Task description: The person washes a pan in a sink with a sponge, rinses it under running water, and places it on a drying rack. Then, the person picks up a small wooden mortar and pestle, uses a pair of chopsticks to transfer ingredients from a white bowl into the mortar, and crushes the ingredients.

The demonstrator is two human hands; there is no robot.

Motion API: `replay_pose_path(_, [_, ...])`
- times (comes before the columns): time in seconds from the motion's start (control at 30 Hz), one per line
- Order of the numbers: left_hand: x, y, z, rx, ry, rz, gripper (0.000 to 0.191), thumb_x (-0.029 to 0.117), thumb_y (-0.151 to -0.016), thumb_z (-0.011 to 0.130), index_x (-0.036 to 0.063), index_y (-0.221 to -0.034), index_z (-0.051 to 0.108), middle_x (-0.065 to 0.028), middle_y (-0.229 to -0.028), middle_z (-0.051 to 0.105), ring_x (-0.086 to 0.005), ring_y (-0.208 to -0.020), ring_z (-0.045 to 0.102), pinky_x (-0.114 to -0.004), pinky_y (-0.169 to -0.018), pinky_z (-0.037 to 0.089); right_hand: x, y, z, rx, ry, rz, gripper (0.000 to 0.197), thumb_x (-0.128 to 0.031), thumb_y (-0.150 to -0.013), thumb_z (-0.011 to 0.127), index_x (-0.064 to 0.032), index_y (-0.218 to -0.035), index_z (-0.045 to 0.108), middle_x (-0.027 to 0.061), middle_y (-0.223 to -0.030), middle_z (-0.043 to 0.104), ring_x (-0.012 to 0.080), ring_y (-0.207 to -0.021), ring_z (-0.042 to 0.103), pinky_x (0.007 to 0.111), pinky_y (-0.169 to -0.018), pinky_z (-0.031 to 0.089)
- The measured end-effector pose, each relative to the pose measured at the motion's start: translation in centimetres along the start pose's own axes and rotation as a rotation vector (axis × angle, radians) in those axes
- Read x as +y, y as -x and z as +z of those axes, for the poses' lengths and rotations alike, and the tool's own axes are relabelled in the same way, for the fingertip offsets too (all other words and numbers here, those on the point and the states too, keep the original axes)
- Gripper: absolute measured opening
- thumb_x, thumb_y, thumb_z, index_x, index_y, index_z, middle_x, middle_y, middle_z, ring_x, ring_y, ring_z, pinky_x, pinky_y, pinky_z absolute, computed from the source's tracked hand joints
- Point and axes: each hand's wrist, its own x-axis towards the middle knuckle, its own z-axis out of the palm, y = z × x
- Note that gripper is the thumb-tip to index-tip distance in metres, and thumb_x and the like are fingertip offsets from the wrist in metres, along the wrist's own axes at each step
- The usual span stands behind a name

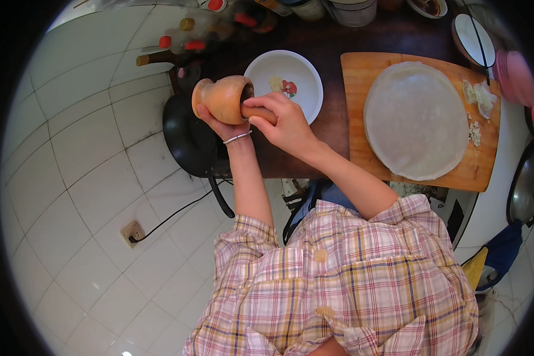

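A wooden mortar (224, 99), tipped on its side with its mouth to the right, is held up by my left hand (220, 124) from below. My right hand (285, 120) grips a wooden pestle (263, 114), whose far end is at the mortar's mouth. Just behind them stands a white bowl (309, 75) with a little pale yellowish food in it, beside a red flower print. The inside of the mortar is mostly hidden.
On a wooden cutting board (353, 111) lie a stack of thin round dough sheets (416, 120), garlic skins (480, 95) and chopped white bits (475, 134). A black pan (189, 138) is at the table's left end. Several bottles (160, 58) stand behind it; a mirror-like lid or dish (474, 40) is back right.
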Motion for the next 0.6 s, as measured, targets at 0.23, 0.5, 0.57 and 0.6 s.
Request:
replay_pose_path(0.23, [0.5,0.1,0.6,0.011,-0.013,-0.014,0.072,0.060,-0.072,0.062,0.0087,-0.120,0.044,-0.0099,-0.113,0.053,-0.0260,-0.104,0.053,-0.041,-0.090,0.046,0.2,-0.6,-2.0,0.020,0.130,-0.088,0.027,-0.004,-0.073,0.064,-0.0090,-0.099,0.064,0.0109,-0.094,0.057,0.0270,-0.078,0.061,0.033,-0.071,0.051])
replay_pose_path(0.5, [0.3,-0.4,0.0,0.035,-0.070,-0.032,0.072,0.060,-0.072,0.060,0.0095,-0.120,0.044,-0.0104,-0.112,0.054,-0.0272,-0.102,0.055,-0.041,-0.089,0.046,2.3,-0.4,-1.3,0.028,0.201,-0.063,0.026,-0.003,-0.074,0.064,-0.0098,-0.100,0.065,0.0102,-0.097,0.056,0.0275,-0.082,0.061,0.033,-0.071,0.051])
replay_pose_path(0.57, [-0.1,-0.1,-0.1,0.070,-0.040,-0.053,0.070,0.059,-0.073,0.060,0.0094,-0.120,0.044,-0.0105,-0.112,0.054,-0.0273,-0.102,0.054,-0.041,-0.090,0.046,2.0,-0.2,-1.1,0.039,0.203,-0.058,0.027,-0.003,-0.074,0.064,-0.0100,-0.100,0.064,0.0104,-0.096,0.056,0.0277,-0.082,0.061,0.033,-0.071,0.051])
replay_pose_path(0.6, [-0.4,0.1,-0.1,0.085,-0.035,-0.034,0.070,0.059,-0.074,0.059,0.0094,-0.120,0.044,-0.0105,-0.113,0.054,-0.0275,-0.103,0.054,-0.042,-0.090,0.045,1.9,-0.2,-0.6,0.038,0.118,-0.089,0.027,-0.003,-0.074,0.063,-0.0100,-0.100,0.064,0.0105,-0.095,0.056,0.0278,-0.081,0.060,0.034,-0.071,0.051])
